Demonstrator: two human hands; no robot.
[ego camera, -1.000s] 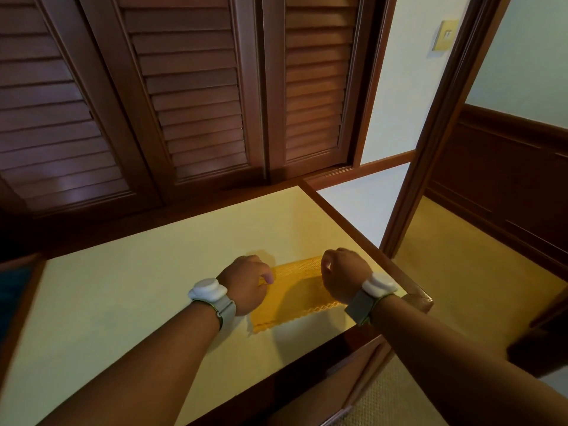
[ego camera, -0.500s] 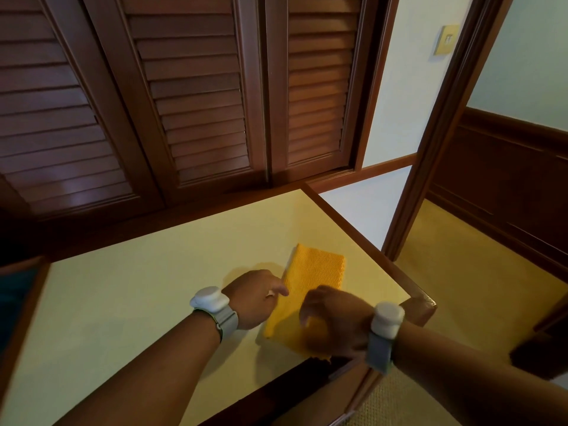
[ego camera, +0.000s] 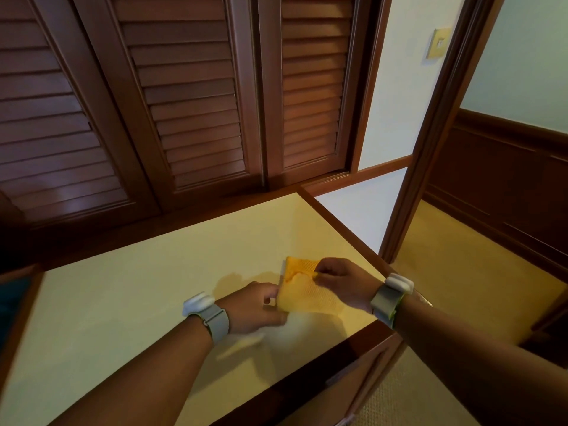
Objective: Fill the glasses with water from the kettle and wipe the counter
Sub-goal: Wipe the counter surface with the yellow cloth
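A yellow-orange textured cloth (ego camera: 302,292) lies folded on the pale yellow counter (ego camera: 129,302), near its right end. My left hand (ego camera: 256,305) pinches the cloth's left edge. My right hand (ego camera: 341,282) pinches its upper right part from the other side. Both wrists wear grey bands with white trackers. No kettle or glasses are in view.
Dark wooden louvered doors (ego camera: 190,96) rise behind the counter. The counter has a dark wood rim (ego camera: 347,233) at its right and front edges. A doorway frame (ego camera: 436,127) and carpeted floor (ego camera: 461,290) lie to the right. A light switch (ego camera: 438,43) is on the wall.
The cloth went from lying flat and wide between my hands to a narrower folded shape. My right hand swung down over it, then back up to its far right part.
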